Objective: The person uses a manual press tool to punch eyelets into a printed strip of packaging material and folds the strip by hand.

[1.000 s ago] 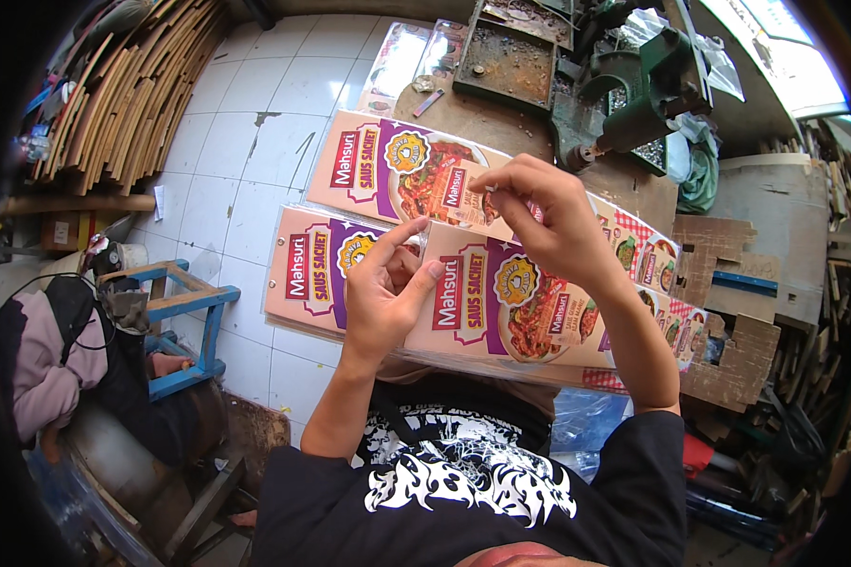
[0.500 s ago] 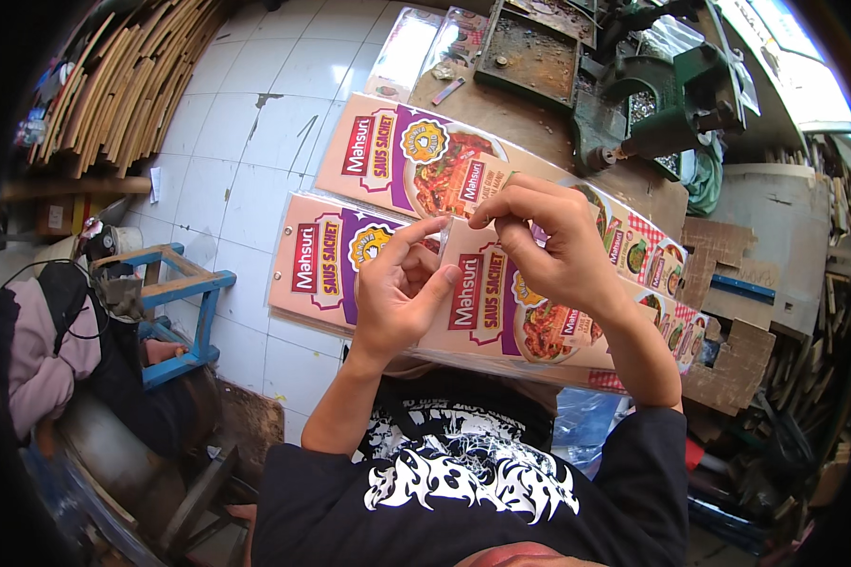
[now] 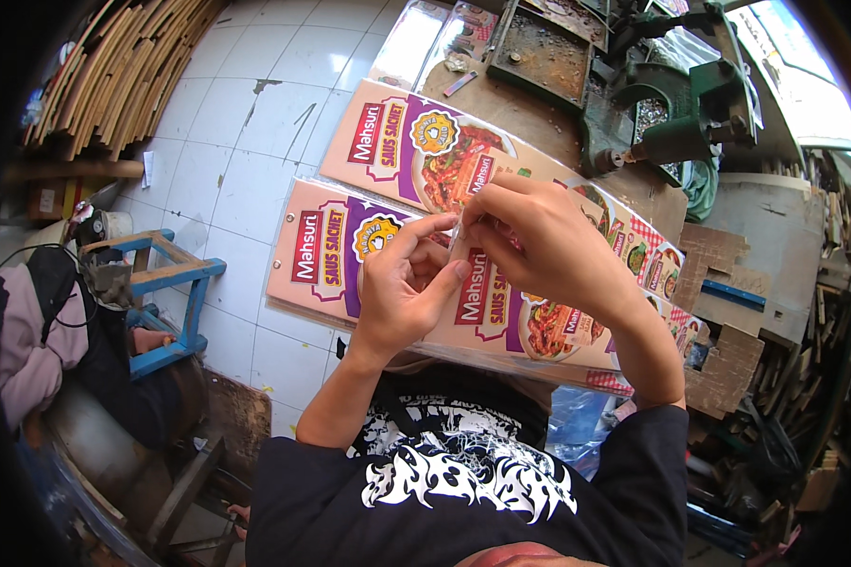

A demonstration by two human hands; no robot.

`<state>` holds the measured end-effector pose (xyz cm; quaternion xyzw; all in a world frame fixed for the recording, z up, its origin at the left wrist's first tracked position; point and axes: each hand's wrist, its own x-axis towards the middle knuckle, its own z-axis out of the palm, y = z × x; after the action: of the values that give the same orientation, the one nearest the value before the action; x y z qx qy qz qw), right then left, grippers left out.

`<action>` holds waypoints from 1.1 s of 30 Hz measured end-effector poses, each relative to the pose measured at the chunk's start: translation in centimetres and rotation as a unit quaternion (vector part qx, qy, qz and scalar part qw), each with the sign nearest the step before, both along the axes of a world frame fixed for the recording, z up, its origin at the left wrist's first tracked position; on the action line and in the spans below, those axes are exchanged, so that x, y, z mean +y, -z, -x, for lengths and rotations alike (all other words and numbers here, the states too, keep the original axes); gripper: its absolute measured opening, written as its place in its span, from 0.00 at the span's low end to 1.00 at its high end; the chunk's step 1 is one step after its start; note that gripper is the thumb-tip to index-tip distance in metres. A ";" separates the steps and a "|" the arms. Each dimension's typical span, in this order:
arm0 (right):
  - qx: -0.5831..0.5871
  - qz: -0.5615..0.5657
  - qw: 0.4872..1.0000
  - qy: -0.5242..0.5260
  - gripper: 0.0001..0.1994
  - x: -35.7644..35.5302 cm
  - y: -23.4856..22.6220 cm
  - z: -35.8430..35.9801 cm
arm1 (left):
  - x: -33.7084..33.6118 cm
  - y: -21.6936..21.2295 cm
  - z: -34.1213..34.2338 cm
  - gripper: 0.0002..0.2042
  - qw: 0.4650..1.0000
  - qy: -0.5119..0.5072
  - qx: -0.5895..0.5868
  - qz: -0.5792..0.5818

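My left hand (image 3: 399,293) holds the left edge of a peach-and-purple printed display card (image 3: 449,326) with a clear plastic covering, its thumb and fingers curled at the upper corner. At that same corner, my right hand (image 3: 548,241) pinches the edge with bent fingers; whether it grips card or film is hidden. Beneath lies a stack of similar printed cards (image 3: 288,286), with a metal eyelet at its left end. Farther away, another printed card (image 3: 346,172) rests on the workbench, partly behind my right hand.
A green bench press (image 3: 667,142) stands at the far right, beside a dirty metal tray (image 3: 544,61). More wrapped cards (image 3: 407,42) lie at the back. Left are a blue stool frame (image 3: 199,293) and stacked board strips (image 3: 128,80). Cut cardboard (image 3: 728,364) sits at right.
My right hand has dipped slightly left and down, closing onto the card's corner by my left fingers. The whole view has shifted a little.
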<state>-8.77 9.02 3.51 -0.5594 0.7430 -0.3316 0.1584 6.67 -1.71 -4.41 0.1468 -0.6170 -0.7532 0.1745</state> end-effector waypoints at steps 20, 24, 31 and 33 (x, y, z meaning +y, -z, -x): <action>0.037 -0.046 0.998 0.013 0.08 -2.0 -1.0 0.3 | -0.1 -0.1 -0.2 0.19 1.000 -0.012 -0.003 0.025; 0.025 -0.028 0.999 0.020 0.08 -1.5 -0.8 0.1 | -0.1 -0.1 -0.4 0.21 0.999 0.011 -0.025 0.017; -0.005 -0.024 0.998 0.062 0.07 -1.1 -0.7 -0.2 | 0.3 0.2 -0.1 0.18 0.999 -0.024 0.003 0.041; 0.000 -0.020 0.998 0.054 0.06 -1.2 -0.5 -0.2 | 0.2 0.3 -0.1 0.18 0.999 -0.030 0.005 0.045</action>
<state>-8.58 7.81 4.02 -0.5150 0.7788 -0.3246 0.1511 6.82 -1.47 -4.70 0.1531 -0.6445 -0.7202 0.2064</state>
